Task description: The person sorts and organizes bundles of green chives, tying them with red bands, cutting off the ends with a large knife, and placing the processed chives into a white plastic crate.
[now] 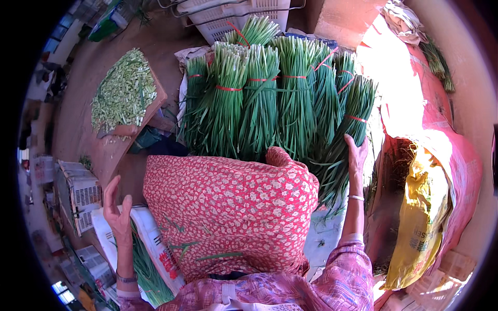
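Several upright bundles of garlic chives (pixel 261 111), pale stems up and tied with red bands, stand in a close row ahead of me. My right hand (pixel 357 155) is on the rightmost bundle of chives (pixel 358 103), which leans to the right. Its thumb lies on the front leaves, and the other fingers are partly hidden along the bundle's right side. At the left, my left hand (pixel 119 212) is raised with fingers apart and nothing in it. Below it, loose chives (pixel 148 269) lie on a white sack (pixel 106 236). A red flowered cloth (pixel 228 207) covers my lap.
Chopped pale stems (pixel 127 90) are heaped on a wooden board (pixel 158 85) at the far left, beside a brown-handled tool (pixel 124 130). A white plastic crate (pixel 233 18) stands behind the bundles. Yellow sack (pixel 423 223) and red sacking (pixel 461 176) lie right; another crate (pixel 85 194) stands left.
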Action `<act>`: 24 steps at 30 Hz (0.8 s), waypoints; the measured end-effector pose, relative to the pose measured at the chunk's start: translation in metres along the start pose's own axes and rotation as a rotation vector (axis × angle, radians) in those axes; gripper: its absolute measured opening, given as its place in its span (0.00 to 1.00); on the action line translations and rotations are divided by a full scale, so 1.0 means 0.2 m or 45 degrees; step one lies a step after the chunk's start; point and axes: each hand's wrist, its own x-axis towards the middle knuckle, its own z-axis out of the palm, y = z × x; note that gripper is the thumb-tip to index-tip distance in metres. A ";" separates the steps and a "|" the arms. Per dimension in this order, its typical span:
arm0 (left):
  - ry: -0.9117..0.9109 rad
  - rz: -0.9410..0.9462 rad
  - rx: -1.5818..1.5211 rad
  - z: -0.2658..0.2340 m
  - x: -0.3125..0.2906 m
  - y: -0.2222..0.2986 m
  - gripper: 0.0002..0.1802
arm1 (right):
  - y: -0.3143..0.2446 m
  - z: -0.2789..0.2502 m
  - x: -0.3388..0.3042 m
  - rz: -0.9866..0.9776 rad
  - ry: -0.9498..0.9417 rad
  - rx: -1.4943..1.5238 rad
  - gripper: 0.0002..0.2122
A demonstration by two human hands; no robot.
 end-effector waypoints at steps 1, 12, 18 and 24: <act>-0.089 0.140 -0.097 0.12 0.09 0.13 0.30 | -0.17 -0.03 -0.08 -0.071 0.003 -0.018 0.32; -0.087 0.688 -1.360 0.24 0.58 0.98 0.54 | -1.98 0.40 -0.80 -1.296 -0.367 0.135 0.38; 0.033 0.197 -1.208 -0.76 0.62 0.51 0.27 | -2.29 1.07 -1.01 -1.374 -1.446 0.513 0.33; 0.056 0.297 0.029 -1.09 0.70 -0.13 0.41 | -2.08 1.89 -1.10 -1.572 -0.895 -0.564 0.20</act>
